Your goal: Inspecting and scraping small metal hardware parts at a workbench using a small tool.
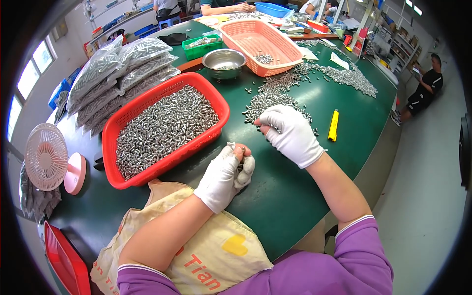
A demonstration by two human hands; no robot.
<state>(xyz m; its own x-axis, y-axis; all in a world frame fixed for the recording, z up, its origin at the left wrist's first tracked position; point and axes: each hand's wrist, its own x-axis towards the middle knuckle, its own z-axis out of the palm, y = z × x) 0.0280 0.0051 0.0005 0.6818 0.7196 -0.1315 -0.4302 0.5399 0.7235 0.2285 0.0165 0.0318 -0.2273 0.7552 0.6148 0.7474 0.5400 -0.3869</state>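
On a green worktable (295,196), two white-gloved hands work at centre frame: the left hand (227,176) fisted around small silver metal pins (240,150), the right hand (291,133) pinching at one loose pin pile (275,101) beside one red plastic basket (114,142).

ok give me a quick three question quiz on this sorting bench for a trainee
1. True or false: the red basket beside the left hand is full of small metal parts.
2. Which lies on the green table to the right of the right hand? A) a yellow utility knife B) a blue pen C) a pair of scissors
3. Fill in: both hands wear ____ gloves.

Key
1. True; the left hand is closed on a few such parts.
2. A
3. white
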